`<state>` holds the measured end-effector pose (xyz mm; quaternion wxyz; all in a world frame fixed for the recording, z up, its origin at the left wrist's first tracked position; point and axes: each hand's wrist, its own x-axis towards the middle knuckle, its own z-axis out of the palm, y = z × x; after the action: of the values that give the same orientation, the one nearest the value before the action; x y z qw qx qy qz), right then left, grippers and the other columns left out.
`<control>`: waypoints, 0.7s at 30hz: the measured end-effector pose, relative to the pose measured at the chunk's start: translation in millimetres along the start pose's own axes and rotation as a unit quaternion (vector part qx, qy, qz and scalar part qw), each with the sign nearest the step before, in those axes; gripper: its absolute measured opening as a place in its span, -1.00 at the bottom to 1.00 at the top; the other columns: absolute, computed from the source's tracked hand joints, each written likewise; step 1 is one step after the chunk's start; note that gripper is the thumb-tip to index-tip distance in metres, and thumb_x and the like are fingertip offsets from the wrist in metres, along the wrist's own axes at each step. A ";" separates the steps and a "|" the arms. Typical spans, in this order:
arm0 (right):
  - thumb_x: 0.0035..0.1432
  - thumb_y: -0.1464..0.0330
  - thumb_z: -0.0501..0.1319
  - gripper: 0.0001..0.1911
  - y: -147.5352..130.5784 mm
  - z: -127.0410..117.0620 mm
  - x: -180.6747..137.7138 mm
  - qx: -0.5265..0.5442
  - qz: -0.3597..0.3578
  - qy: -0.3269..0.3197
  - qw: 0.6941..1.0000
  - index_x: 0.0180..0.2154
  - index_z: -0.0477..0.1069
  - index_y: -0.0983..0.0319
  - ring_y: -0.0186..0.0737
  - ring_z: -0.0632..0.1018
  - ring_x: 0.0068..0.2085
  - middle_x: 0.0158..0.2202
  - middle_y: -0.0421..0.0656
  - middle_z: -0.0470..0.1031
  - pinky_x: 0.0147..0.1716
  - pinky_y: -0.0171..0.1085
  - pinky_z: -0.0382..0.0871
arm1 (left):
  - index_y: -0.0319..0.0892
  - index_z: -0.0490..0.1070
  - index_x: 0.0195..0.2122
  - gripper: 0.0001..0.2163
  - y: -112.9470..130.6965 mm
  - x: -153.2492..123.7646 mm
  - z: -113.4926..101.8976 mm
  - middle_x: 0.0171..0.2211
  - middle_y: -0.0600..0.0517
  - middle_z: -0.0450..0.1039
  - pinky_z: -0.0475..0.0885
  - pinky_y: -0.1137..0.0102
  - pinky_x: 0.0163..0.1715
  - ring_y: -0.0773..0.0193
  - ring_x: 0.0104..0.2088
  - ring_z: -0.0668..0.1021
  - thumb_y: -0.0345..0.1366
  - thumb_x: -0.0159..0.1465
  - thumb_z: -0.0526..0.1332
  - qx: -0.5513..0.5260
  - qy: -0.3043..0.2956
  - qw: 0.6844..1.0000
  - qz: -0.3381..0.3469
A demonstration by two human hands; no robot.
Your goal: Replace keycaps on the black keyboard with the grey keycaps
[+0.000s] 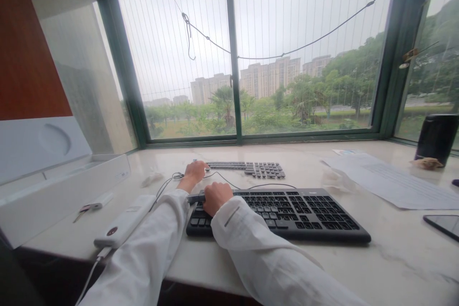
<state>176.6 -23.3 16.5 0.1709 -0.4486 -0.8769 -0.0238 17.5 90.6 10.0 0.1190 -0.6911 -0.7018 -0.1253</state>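
Two black keyboards lie on a pale marble sill. My left hand [194,173] reaches past the near keyboard [287,213] and rests with curled fingers on the left end of the far keyboard [251,169]. My right hand [216,197] is closed in a fist over the upper left corner of the near keyboard and grips a thin dark object that sticks out to the left; I cannot name it. Both arms wear white sleeves. A black cable [229,182] runs between the two keyboards.
A white power bank [124,222] with a cable lies at the left by the front edge, beside a white box [60,191]. Papers [394,179], a black cylinder [436,137] and a dark phone [443,224] are on the right. A large window [251,57] stands behind.
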 end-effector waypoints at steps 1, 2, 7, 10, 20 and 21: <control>0.00 0.37 0.19 -0.76 0.0 -0.3 -0.1 0.001 -0.001 -0.001 1.000 -0.28 0.57 0.26 0.01 0.60 -0.24 -0.30 0.04 0.59 -0.30 -0.14 0.44 | 0.04 0.57 -0.10 -0.65 0.2 -0.1 0.0 -0.10 0.01 0.57 0.39 0.31 -0.02 0.15 -0.06 0.56 -0.45 0.20 0.11 0.003 -0.004 1.000 0.003; 0.00 0.37 0.19 -0.76 0.1 -0.7 -0.2 0.001 -0.002 -0.002 1.000 -0.28 0.57 0.26 0.01 0.60 -0.23 -0.30 0.04 0.59 -0.29 -0.15 0.44 | 0.05 0.56 -0.10 -0.63 0.4 -0.2 0.2 -0.11 0.02 0.58 0.40 0.32 -0.02 0.16 -0.06 0.56 -0.47 0.18 0.12 0.007 -0.008 1.000 0.005; 0.02 0.38 0.18 -0.76 0.7 -2.7 -0.6 0.007 -0.004 -0.016 1.000 -0.28 0.56 0.28 0.00 0.60 -0.23 -0.29 0.06 0.58 -0.29 -0.15 0.44 | 0.06 0.55 -0.07 -0.59 -0.1 -0.1 3.2 -0.06 0.04 0.55 0.40 0.33 -0.02 0.16 -0.03 0.54 -0.50 0.15 0.12 0.019 -0.022 0.999 0.019; 0.02 0.38 0.18 -0.75 1.1 -3.7 -0.3 0.012 -0.004 -0.020 1.000 -0.27 0.56 0.29 0.01 0.59 -0.21 -0.28 0.07 0.58 -0.27 -0.14 0.43 | 0.08 0.52 -0.04 -0.55 -1.6 0.5 6.0 0.02 0.09 0.51 0.38 0.35 0.01 0.19 0.02 0.52 -0.53 0.14 0.11 0.017 -0.024 0.999 0.035; 0.02 0.37 0.17 -0.77 2.2 0.7 0.9 0.006 -0.009 -0.008 1.000 -0.30 0.56 0.28 0.01 0.59 -0.23 -0.27 0.09 0.57 -0.29 -0.14 0.42 | 0.06 0.48 0.01 -0.51 -2.0 -0.5 7.4 0.05 0.08 0.48 0.37 0.34 0.04 0.21 0.06 0.50 -0.56 0.14 0.09 0.022 -0.019 0.998 0.048; 0.01 0.37 0.17 -0.77 2.8 0.8 1.2 0.003 -0.009 -0.004 1.000 -0.30 0.56 0.28 0.01 0.59 -0.24 -0.28 0.08 0.57 -0.30 -0.14 0.42 | 0.05 0.47 0.03 -0.51 -1.1 -0.9 5.4 0.05 0.07 0.48 0.37 0.34 0.03 0.20 0.05 0.50 -0.57 0.14 0.08 0.024 -0.016 0.998 0.047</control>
<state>178.0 -20.5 15.8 0.1682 -0.4400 -0.8819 -0.0212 16.5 91.5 4.6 0.1300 -0.7225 -0.6728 -0.0917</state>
